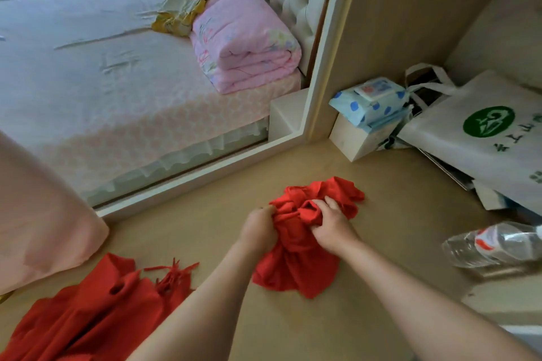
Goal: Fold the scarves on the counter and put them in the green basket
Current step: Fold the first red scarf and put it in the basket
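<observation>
A crumpled red scarf (296,261) lies bunched on the beige counter (381,202) in the middle of the view. My left hand (259,228) grips its left side and my right hand (333,227) clutches the bunched cloth on the right; both fists are closed in the fabric. A second red scarf with a tasselled fringe (96,311) is spread loosely on the counter at the lower left, partly behind my left forearm. No green basket is in view.
A white bag with a green logo (481,138) leans at the right, beside a blue dotted wipes pack (371,99) on a white box. A clear plastic bottle (495,243) lies at the right edge. A bed with a pink folded quilt (243,41) lies beyond the counter.
</observation>
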Demonstrator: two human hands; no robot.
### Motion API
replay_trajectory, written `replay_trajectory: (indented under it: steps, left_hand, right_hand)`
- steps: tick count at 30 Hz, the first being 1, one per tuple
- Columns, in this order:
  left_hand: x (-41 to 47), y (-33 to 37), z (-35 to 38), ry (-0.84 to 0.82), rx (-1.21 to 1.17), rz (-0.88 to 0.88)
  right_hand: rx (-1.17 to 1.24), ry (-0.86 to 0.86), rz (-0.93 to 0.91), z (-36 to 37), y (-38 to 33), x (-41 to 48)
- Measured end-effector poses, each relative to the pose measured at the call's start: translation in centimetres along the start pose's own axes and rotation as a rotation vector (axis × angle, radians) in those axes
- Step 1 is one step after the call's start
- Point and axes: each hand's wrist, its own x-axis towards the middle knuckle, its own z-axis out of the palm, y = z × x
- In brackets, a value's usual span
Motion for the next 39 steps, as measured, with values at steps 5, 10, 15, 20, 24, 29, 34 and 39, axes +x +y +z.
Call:
replay_trajectory:
  steps: [5, 10, 15, 20, 24, 29, 34, 39]
  left_hand:
    - [4.9, 5.0, 0.0, 0.159, -0.838, -0.155]
    - [8.1, 5.0, 1.0, 0.086, -0.338, -0.085]
    - [9.8, 5.7, 2.0, -0.078, -0.151, -0.046]
    - [11.0, 7.8, 1.7, -0.227, -0.144, 0.022]
    - [9.9, 7.4, -0.3, -0.125, -0.028, 0.047]
    - [5.7, 4.8, -4.3, 0.041, -0.006, 0.053]
    - [-1.7, -1.0, -8.6, 0.197, 0.014, -0.02]
    - [-10.6, -10.2, -12.1, 0.336, -0.029, -0.102]
  right_hand:
    - [-0.269, 0.27, -0.303, -0.7, 1.6, 1.7]
    - [-0.714, 0.061, -0.254, -0.3, 4.9, 5.6]
    - [-0.811, -0.082, -0.082, -3.0, 5.1, 9.8]
    - [-0.817, -0.156, 0.008, -4.9, 4.8, 11.4]
    - [-0.733, -0.121, 0.025, -6.1, 2.6, 9.9]
    - [-0.414, 0.219, -0.148, -4.3, -2.7, 5.8]
    - [-0.123, -0.097, -0.29, 0.6, -11.1, 0.9]
    - [-0.041, -0.376, -0.359, 7.4, -19.1, -6.1]
